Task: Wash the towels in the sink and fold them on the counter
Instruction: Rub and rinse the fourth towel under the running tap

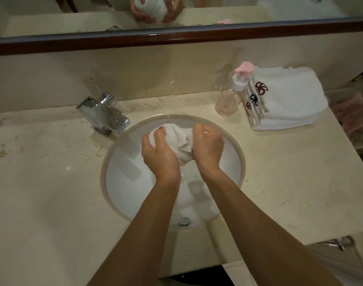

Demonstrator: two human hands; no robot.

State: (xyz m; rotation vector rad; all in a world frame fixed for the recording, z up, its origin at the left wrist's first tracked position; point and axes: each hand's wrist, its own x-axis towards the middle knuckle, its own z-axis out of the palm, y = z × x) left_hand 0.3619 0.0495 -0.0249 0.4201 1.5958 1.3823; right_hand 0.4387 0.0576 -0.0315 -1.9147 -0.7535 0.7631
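grip: my left hand and right hand both clenched round a bunched wet towel, wringing it
towel place: held up over the sink bowl, drips falling
step: washing stage, squeeze-out, I reckon
next: needs unbunching, carrying to worktop, folding flat
stack: folded towels on worktop at right, beside soap bottle
tap: faucet left of the bowl

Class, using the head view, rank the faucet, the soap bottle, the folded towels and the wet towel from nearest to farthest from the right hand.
1. Wet towel, gripped in the right hand, over the sink.
2. Soap bottle, behind it to the right.
3. Folded towels, farther right.
4. Faucet, far left.
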